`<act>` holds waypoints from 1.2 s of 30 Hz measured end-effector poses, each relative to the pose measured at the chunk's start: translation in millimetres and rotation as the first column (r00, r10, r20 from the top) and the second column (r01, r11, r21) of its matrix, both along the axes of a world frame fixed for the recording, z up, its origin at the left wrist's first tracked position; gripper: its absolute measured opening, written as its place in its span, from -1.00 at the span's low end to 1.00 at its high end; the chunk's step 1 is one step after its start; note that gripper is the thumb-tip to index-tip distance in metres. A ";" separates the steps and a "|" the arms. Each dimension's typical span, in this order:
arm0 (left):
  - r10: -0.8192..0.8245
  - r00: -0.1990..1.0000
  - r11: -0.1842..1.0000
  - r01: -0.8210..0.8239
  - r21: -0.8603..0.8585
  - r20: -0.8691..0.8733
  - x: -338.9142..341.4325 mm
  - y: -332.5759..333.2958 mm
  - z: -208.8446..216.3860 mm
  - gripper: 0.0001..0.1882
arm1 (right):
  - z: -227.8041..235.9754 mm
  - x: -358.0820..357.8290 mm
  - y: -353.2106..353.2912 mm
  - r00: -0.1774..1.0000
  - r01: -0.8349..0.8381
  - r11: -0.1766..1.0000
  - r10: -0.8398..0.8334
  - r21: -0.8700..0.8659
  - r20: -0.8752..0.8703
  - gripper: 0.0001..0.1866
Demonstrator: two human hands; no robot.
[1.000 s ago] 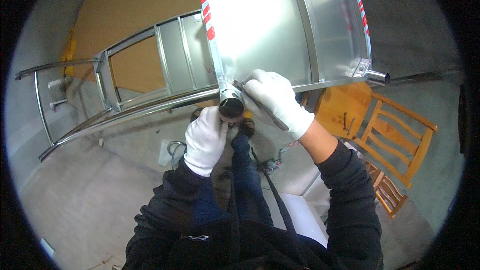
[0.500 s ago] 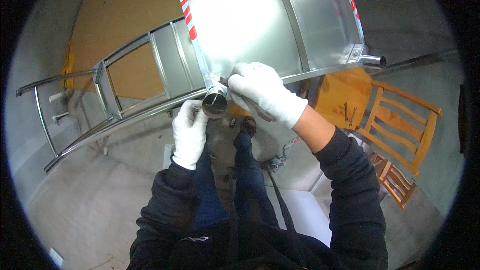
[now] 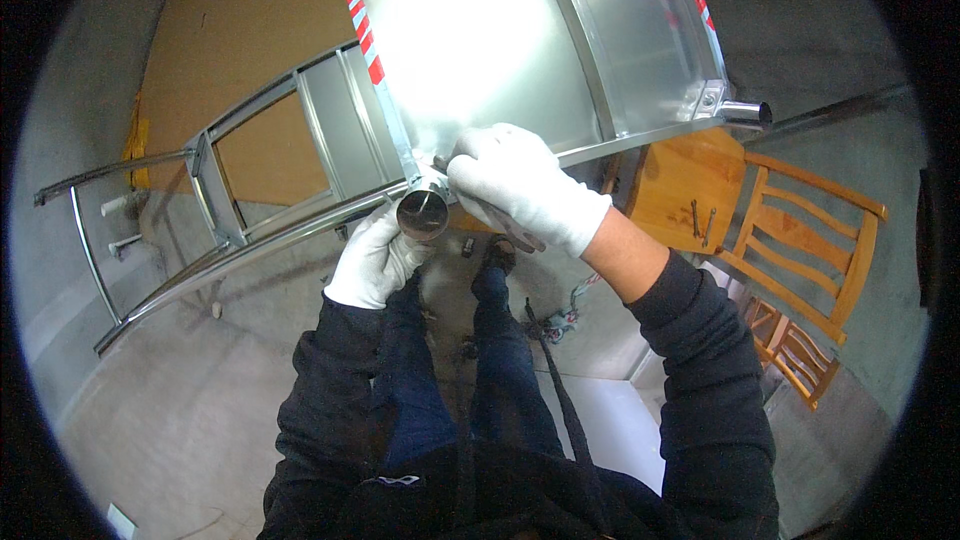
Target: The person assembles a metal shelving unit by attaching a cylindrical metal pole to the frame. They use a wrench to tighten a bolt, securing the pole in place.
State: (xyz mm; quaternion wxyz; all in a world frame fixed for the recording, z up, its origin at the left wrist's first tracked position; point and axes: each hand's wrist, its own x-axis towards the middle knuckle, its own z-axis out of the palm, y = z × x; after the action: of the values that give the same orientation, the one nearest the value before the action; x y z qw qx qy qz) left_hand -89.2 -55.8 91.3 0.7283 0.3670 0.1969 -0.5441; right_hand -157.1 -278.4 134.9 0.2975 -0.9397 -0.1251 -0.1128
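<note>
A shiny metal cart-like frame with a broad sheet-metal panel [image 3: 645, 50] fills the upper middle. At its near left corner a round metal tube [image 3: 423, 215] points its open end toward me. My left hand [image 3: 376, 258], in a white glove, is closed about the tube's left and lower side, its fingertips partly hidden behind it. Just right of the tube, my white-gloved right hand [image 3: 525, 185] is closed at the corner bracket [image 3: 428, 178]. A small dark piece shows by its fingers, but what they pinch is hidden.
A wooden chair [image 3: 800, 230] stands at the right, two metal wrenches [image 3: 702, 225] lying on its seat. A smaller wooden chair [image 3: 795, 352] is below it. Leftward extends a metal rail frame [image 3: 210, 185]. Red-striped tape [image 3: 358, 20] lines the panel's edge.
My left hand has shifted inward and lower, its fingers now further under the tube. My right hand stays at the bracket, turned slightly. The tube sits a little further left in view.
</note>
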 end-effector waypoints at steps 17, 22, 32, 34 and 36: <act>-0.080 0.786 0.852 -0.265 0.451 0.613 -29.7 -8.9 14.1 -0.51 | -7.3 -1.4 -0.8 0.996 0.020 0.999 -0.022 -0.031 -0.081 -0.89; -0.367 0.464 0.857 -0.170 0.487 0.807 -29.9 12.1 2.8 -0.70 | -5.2 -0.5 -1.9 0.991 0.004 0.997 -0.015 -0.076 -0.135 -0.89; -0.491 -0.619 0.861 -0.239 0.448 0.614 6.8 13.5 -1.6 -0.73 | -1.6 0.9 -9.9 0.972 -0.020 0.992 0.048 0.125 -0.229 -0.81; -0.493 -0.614 0.865 -0.272 0.421 0.616 8.0 9.6 2.8 -0.73 | -0.8 1.1 -11.9 0.967 -0.026 0.988 0.063 0.150 -0.247 -0.82; -0.491 -0.594 0.871 -0.309 0.382 0.637 8.4 3.8 7.5 -0.70 | -0.6 1.2 -13.5 0.965 -0.041 0.986 0.080 0.159 -0.251 -0.82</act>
State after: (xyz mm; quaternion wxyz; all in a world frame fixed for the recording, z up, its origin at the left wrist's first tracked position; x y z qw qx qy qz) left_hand -80.8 -52.0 98.9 0.3119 0.8121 -0.4878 0.0723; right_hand -155.9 -291.9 134.3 0.3856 -0.9166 -0.1054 0.0096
